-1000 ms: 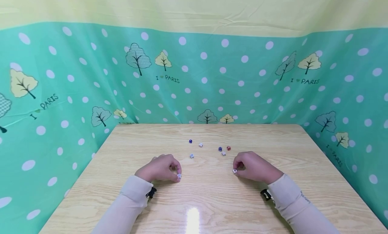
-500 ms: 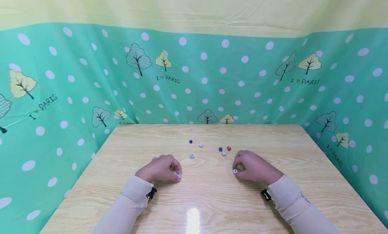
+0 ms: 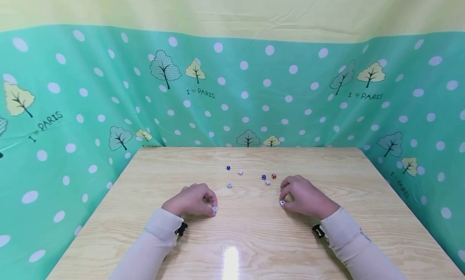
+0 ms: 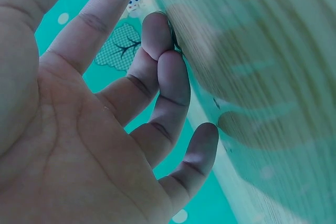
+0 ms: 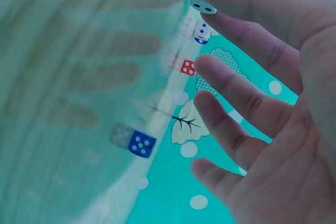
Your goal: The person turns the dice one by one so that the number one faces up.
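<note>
The left hand [image 3: 191, 200] pinches one white die [image 3: 214, 209], I see, and the right hand [image 3: 305, 197] pinches another white die [image 3: 281, 203], both low by the wooden table [image 3: 247, 227]. Farther back sit a red die [image 3: 274, 176], blue dice [image 3: 263, 177] and more white dice [image 3: 240, 172].

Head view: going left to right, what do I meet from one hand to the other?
Left hand, left-hand die, far white die, near blue die, middle white die, red die, right-hand die, right hand. Left out, nearly in one column: far blue die, near white die.
</note>
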`<state>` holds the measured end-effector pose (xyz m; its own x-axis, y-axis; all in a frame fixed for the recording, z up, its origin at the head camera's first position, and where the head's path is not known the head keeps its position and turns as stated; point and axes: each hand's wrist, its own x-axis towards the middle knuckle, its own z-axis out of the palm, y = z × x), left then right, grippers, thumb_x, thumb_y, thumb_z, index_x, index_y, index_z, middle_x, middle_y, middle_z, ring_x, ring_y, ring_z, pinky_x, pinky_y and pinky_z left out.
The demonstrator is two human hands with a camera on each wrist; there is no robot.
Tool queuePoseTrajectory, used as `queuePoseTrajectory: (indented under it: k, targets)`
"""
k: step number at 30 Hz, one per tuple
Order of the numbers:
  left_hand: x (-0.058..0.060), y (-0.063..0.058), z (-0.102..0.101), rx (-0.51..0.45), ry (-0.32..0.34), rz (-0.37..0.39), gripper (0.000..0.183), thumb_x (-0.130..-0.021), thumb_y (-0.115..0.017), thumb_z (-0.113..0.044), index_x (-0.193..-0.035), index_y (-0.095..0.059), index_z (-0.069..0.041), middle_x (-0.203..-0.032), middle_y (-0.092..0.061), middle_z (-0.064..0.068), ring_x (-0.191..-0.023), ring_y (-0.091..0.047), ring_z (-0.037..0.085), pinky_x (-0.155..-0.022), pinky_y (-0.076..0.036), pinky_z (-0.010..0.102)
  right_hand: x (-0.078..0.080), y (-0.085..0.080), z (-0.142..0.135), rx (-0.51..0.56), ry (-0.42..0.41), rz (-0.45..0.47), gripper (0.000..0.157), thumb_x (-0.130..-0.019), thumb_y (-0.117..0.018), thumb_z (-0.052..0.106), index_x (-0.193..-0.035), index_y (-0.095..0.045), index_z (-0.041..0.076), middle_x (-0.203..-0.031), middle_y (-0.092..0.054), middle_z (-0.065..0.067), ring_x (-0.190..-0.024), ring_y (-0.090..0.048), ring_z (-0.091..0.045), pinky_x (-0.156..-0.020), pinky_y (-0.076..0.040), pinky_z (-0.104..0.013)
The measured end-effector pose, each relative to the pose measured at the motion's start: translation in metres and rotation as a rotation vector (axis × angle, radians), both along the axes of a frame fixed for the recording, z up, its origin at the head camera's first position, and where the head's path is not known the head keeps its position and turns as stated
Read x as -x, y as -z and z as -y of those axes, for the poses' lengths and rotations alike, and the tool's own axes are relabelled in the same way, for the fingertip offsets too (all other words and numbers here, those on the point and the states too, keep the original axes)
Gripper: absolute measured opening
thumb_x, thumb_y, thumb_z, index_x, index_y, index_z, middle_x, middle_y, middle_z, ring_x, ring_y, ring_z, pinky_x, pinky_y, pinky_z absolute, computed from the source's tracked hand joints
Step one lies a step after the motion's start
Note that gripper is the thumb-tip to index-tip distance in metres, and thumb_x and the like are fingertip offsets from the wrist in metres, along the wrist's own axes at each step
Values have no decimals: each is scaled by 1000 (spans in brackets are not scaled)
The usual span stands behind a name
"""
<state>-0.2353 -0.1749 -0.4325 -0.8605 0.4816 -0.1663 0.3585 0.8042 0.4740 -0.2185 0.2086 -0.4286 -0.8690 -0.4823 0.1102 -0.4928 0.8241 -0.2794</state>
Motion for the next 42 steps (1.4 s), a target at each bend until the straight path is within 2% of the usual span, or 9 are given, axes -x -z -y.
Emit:
queuePoseTrajectory:
  k: [7,14,20,23,30,42]
  targets:
    - [0,0,0,7,-3,14,20,-76,-91,-33,-75,-71,-34,-80,-64,-12,-84,-52,14,-89,-32,52,2,-6,-7,20,22,6,13,-79,-88,23,-85,-78,30,-125,-67,-6,-122,-56,-32,-106,-45,-57]
    - [2,2,1,-1,11,-3,21,-75,-92,-33,-75,-70,-35,-81,-64,-14,-85,-53,14,-89,-33,53,5,-14,-20,9,33,-38,11,-81,-87,20,-84,-79,27,-123,-69,-10,-119,-59,-36,-103,-47,-57]
    - [3,0,0,-1,8,12,20,-76,-91,-32,-75,-71,-34,-78,-65,-13,-84,-53,15,-93,-32,56,9,-24,-38,-10,63,-78,12,-81,-87,18,-85,-80,26,-120,-70,-11,-116,-60,-40,-102,-45,-59]
    - [2,0,0,-2,4,22,20,-76,-91,-32,-75,-71,-34,-79,-65,-13,-85,-53,15,-94,-32,57,11,-27,-47,-5,86,-68,12,-80,-88,18,-85,-80,26,-118,-70,-11,-114,-60,-40,-102,-44,-60]
    - [4,0,0,4,10,8,20,-76,-90,-33,-75,-71,-35,-77,-64,-13,-83,-53,14,-92,-32,55,16,-25,-60,-10,165,-2,11,-81,-86,16,-87,-81,23,-115,-70,-10,-111,-61,-38,-99,-47,-58]
    - [3,3,1,0,18,-5,21,-75,-91,-34,-75,-70,-36,-80,-64,-15,-84,-53,13,-88,-34,53,22,-11,-68,-3,201,66,9,-82,-86,14,-87,-80,17,-102,-74,-5,-101,-66,-31,-92,-51,-55]
